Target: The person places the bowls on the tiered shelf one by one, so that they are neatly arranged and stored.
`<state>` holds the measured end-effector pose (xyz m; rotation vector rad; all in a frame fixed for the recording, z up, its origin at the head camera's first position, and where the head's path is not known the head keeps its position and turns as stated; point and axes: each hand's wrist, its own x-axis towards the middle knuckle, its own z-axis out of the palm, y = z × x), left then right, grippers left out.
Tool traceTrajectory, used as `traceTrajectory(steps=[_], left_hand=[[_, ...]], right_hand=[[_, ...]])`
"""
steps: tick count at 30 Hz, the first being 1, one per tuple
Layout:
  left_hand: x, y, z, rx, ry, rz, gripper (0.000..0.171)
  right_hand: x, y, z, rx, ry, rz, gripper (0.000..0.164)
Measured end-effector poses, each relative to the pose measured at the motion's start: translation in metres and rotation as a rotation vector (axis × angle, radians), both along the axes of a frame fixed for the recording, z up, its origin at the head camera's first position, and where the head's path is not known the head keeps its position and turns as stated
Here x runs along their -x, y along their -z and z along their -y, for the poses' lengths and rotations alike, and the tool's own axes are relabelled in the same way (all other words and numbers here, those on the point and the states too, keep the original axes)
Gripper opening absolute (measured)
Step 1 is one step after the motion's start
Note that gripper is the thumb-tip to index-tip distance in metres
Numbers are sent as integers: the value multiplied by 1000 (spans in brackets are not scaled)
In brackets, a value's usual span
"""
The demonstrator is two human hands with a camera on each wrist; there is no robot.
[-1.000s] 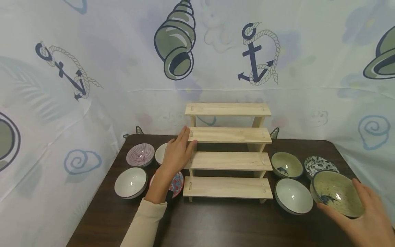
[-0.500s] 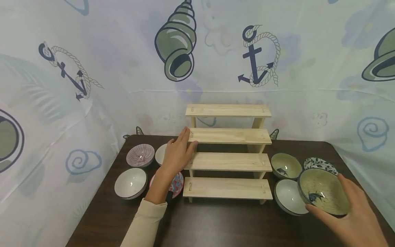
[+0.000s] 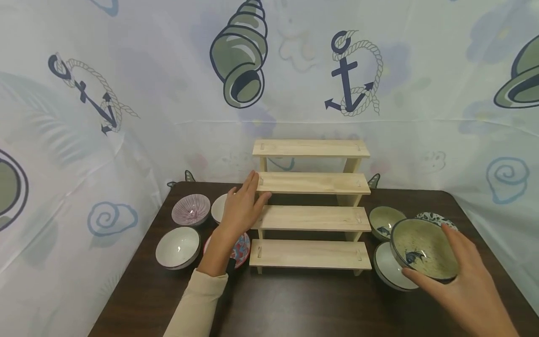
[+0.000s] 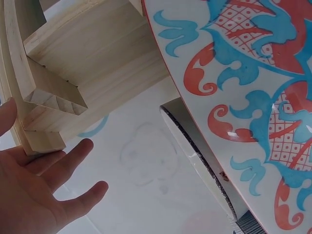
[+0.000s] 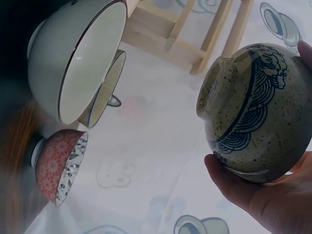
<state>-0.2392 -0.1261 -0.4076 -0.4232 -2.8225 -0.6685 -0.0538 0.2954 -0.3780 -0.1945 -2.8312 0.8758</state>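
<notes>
My right hand (image 3: 467,276) grips a speckled green bowl (image 3: 423,250) at its rim, thumb near and fingers on the far right side. The bowl tilts toward the head camera, raised over the table; a blue wave pattern and its foot show in the right wrist view. Partly behind it are a white bowl (image 3: 391,267), a smaller green bowl (image 3: 384,220) and a bowl with a leafy black-and-white inside (image 3: 435,217). My left hand (image 3: 243,206) touches the left end of a wooden four-step stand (image 3: 311,182), its fingers extended by the second shelf from the top.
At the table's left are a pink-streaked bowl (image 3: 191,209), a white bowl (image 3: 178,248), another pale bowl (image 3: 219,208) and a red-and-blue patterned bowl (image 3: 241,250), the last two partly hidden by the left arm. A printed cloth (image 3: 294,93) hangs behind the dark table (image 3: 303,304).
My right hand has moved left and slightly up with the green bowl, which now covers part of the white bowl and the smaller green one. My left hand has stayed at the stand.
</notes>
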Motion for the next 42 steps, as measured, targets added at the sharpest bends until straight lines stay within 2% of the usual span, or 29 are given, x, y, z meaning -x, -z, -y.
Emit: traceTrajectory(steps=[15, 23, 30, 42], left_hand=[[0, 4, -1, -23, 6, -7, 74], [-1, 3, 0, -16, 1, -15, 73], [-2, 1, 0, 5, -3, -41, 72], [-2, 0, -1, 28, -13, -64, 72]], right_hand=[[4, -9, 26, 65, -91, -150, 120], [6, -12, 40, 65, -116, -166, 121], [6, -16, 50, 88, -117, -120, 122], [13, -32, 66, 101, -164, -174, 121]])
